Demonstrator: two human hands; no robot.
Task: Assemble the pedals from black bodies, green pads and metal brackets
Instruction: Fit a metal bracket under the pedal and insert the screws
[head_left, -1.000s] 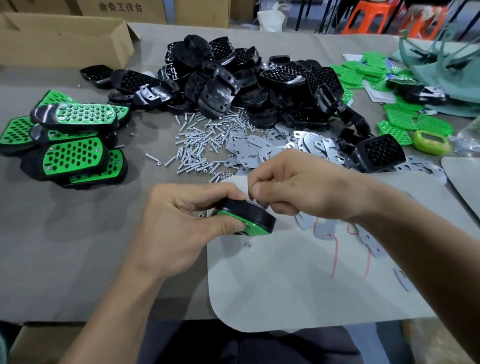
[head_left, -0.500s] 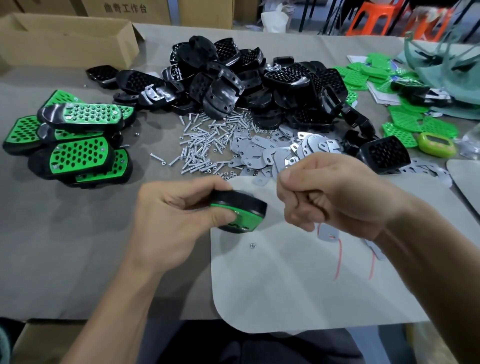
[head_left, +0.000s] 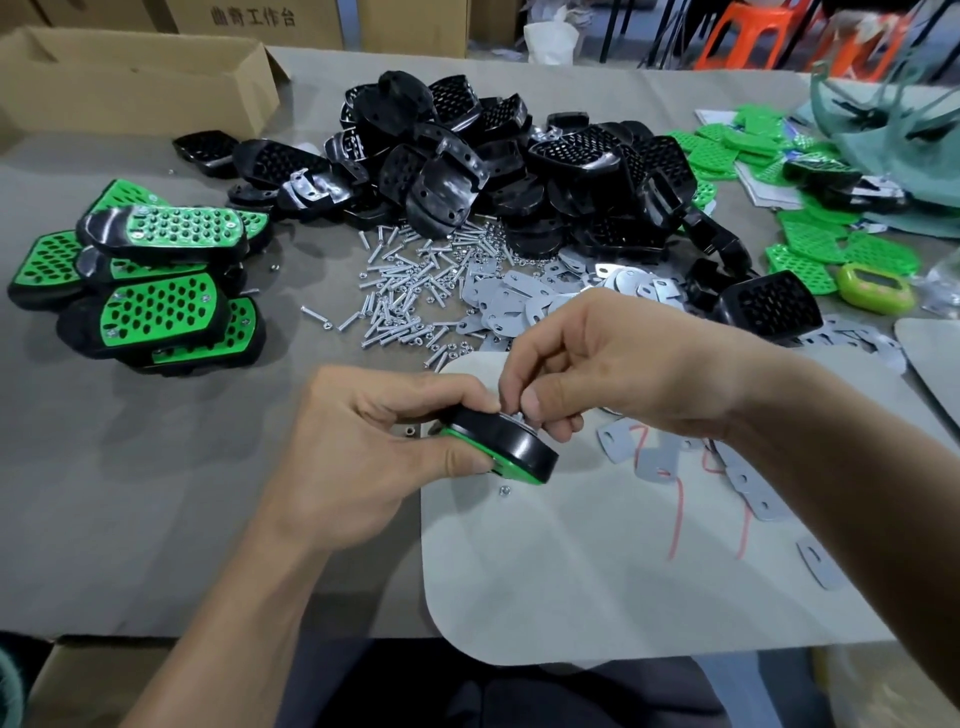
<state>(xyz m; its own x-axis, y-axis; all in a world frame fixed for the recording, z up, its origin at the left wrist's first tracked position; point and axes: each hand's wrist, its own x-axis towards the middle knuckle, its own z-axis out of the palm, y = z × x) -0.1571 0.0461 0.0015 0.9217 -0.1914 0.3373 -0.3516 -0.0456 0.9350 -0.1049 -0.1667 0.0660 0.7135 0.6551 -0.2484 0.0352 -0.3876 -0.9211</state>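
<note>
My left hand (head_left: 358, 457) grips a pedal (head_left: 511, 447), a black body with its green pad facing down, held edge-on just above the pale mat (head_left: 597, 587). My right hand (head_left: 618, 364) pinches a small metal part at the pedal's top face; the part is mostly hidden by my fingertips. Behind lie a heap of black bodies (head_left: 519, 171), a spread of screws and nuts (head_left: 410, 291) and flat metal brackets (head_left: 524, 296). Loose green pads (head_left: 826, 244) lie at the right.
Finished green-and-black pedals (head_left: 150, 291) are stacked at the left. More brackets (head_left: 660, 462) and a loose nut (head_left: 503, 490) lie on the mat by my right wrist. An open cardboard box (head_left: 130, 88) stands at the back left, a green timer (head_left: 875, 287) at the right.
My right hand, which had lifted away to the right half a second ago, has come back down onto the top of the pedal. My left hand has lowered the pedal slightly.
</note>
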